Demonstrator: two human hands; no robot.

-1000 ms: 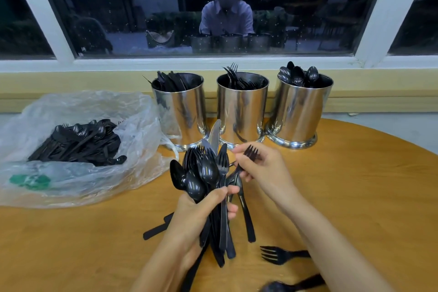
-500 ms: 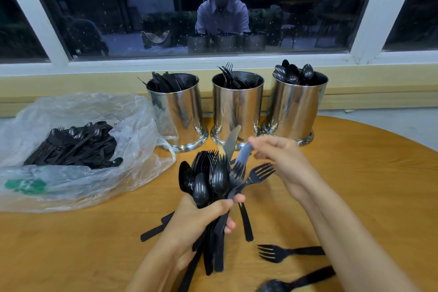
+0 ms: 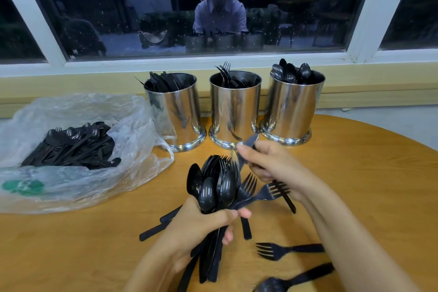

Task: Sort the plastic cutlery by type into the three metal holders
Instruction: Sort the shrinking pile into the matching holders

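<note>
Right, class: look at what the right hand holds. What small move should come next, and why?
Probably carry the knife in the right hand across to the left holder and drop it in: that one shows knives, the middle holder forks, the right holder spoons.

Three holders stood in a row at the back of the bench [image 3: 367, 185]: knife holder [image 3: 176, 111] left, fork holder [image 3: 234, 111] middle, spoon holder [image 3: 292, 106] right. Left of them lay the bag [image 3: 132, 149], cutlery in it. Before the fork holder, a bundle [image 3: 218, 187], a knife [image 3: 246, 149] between them. Near right, a loose fork [image 3: 284, 250] lay behind a spoon [image 3: 291, 280].
</note>
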